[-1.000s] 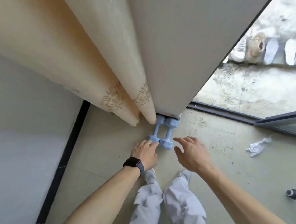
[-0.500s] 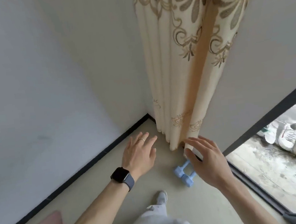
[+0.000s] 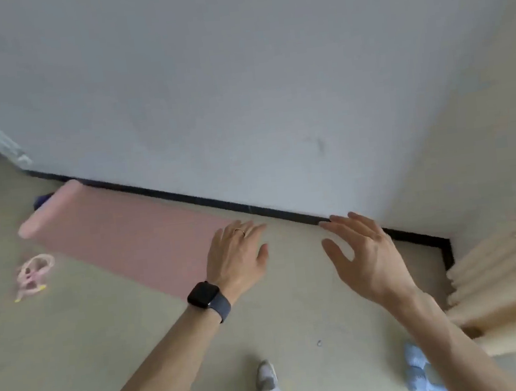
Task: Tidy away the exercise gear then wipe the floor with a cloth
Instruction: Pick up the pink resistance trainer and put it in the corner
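A pink exercise mat (image 3: 127,237) lies flat on the floor along the wall, its far end curled up. My left hand (image 3: 236,258), with a dark watch on the wrist, hovers open over the mat's near end. My right hand (image 3: 364,254) is open too, raised above bare floor near the skirting. The pale blue dumbbells (image 3: 416,369) lie on the floor at the bottom right, partly hidden behind my right forearm. A pink and yellow skipping rope (image 3: 32,274) lies coiled left of the mat.
A cream patterned curtain (image 3: 507,280) hangs in the right corner. A black skirting board (image 3: 251,208) runs along the grey wall. A dark purple object (image 3: 42,200) peeks from behind the mat's curled end. My foot in a pale shoe (image 3: 266,376) is at the bottom.
My view has swung left from the curtain corner to the mat. Both hands have left the dumbbells, which stay by the curtain, and now hang open over the floor.
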The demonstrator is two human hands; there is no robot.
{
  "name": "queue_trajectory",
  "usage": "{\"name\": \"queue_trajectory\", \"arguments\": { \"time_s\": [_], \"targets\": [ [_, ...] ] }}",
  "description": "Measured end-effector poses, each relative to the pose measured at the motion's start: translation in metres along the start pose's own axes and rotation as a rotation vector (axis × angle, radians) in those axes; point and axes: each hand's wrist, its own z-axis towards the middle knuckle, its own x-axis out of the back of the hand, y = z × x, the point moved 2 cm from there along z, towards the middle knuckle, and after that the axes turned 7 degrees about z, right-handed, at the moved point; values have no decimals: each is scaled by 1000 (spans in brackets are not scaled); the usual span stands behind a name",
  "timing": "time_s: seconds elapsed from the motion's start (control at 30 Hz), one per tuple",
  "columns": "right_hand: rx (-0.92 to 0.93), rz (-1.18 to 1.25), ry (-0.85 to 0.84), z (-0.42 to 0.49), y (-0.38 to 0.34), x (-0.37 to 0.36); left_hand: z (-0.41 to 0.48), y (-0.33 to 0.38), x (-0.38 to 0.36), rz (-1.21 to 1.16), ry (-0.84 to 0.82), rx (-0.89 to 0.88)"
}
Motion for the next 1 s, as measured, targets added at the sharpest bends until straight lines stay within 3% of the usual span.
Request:
{"name": "queue_trajectory", "arguments": {
  "time_s": [0.2, 0.43, 0.67, 1.0],
  "targets": [
    [335, 61, -241, 13, -167, -112, -129, -187, 40, 126, 19, 418],
    [569, 94, -395, 8, -352, -248, -278, -385, 69, 121, 11, 784],
    [669, 129, -431, 9, -503, -370, -367, -555, 99, 113, 12, 922],
    [721, 118, -541, 74, -647, -524, -371, -747, 107, 91, 54, 998]
  ]
}}
